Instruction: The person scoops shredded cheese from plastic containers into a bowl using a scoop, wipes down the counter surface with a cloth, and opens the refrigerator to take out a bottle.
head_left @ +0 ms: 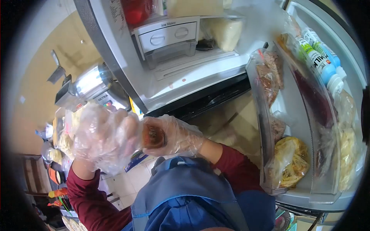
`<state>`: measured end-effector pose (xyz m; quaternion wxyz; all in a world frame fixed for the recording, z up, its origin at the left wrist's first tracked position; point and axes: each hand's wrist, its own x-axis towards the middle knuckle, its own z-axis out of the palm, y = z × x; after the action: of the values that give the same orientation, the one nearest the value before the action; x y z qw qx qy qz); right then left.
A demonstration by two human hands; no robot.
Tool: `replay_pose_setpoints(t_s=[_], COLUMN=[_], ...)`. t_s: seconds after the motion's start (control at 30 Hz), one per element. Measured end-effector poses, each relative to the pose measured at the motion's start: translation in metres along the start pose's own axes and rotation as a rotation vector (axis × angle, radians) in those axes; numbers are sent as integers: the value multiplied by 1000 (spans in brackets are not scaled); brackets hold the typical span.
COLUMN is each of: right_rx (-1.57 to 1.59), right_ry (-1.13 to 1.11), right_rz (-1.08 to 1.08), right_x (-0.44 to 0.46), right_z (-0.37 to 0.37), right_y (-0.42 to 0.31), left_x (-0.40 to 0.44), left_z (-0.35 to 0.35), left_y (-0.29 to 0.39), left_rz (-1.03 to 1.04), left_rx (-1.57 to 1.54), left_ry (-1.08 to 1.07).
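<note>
Clear plastic gloves cover both of my hands, in front of the open fridge-freezer. My right hand (175, 134) is closed around a small brown-orange item (153, 136) with dark marks on it. Its kind is not plain, as the glove and plastic blur it. Beside it, my left hand (108, 134) has its fingers curled in, close against the right hand. The loose, shiny glove hides whatever those fingers may hold.
The ice maker drawer (167, 34) is inside the freezer. On the right, the open door's shelves carry milk bottles (320, 57), a bag of yellow food (291, 161) and bagged brown food (268, 79). A metal appliance (94, 84) stands at left.
</note>
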<state>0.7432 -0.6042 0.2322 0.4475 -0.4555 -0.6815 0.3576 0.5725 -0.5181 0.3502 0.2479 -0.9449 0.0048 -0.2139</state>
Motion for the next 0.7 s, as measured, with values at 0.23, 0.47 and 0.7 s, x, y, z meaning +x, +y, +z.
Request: replay_pose_setpoints(t_s=[0.23,0.47,0.7], right_rx=[-26,-330,-96], right_ry=[175,515,418], right_rz=[103,-73,-24], right_x=[-2,8,2], right_z=[-6,1,-11], right_y=[25,42,24], left_x=[10,18,19], left_z=[57,55,34], left_y=[0,8,8], left_rz=[-117,-498,-473], left_rx=[-175,-300,-345], left_ry=[-14,-242,-145])
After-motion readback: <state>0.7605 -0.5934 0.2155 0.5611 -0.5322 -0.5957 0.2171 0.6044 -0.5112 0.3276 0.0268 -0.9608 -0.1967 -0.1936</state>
